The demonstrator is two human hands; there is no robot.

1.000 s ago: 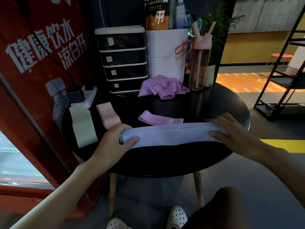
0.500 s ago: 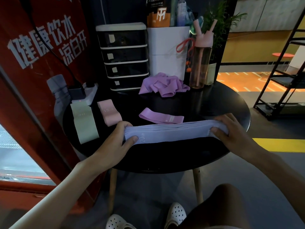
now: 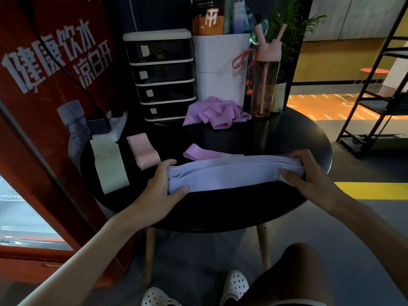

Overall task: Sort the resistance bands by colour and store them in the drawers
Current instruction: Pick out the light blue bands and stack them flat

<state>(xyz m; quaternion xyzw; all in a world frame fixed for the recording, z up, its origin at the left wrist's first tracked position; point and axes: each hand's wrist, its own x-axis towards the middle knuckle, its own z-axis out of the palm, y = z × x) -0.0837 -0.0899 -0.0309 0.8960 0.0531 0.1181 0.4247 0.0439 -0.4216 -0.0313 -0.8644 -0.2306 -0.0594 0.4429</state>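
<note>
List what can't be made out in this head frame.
- Drawers: head view, dark fronts hide the contents; the labels are too small to read.
- Lilac bands: head view, count unclear, layers blur and the left hand and right hand cover both ends.
- Purple heap: head view, tangled folds hide how many bands.
- Orange bag: head view, cut off by the top edge.

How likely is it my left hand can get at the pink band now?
Probably yes, once freed: the left hand grips one end of the lavender bands. The pink band lies flat on the table just beyond it, nothing between them.
</note>
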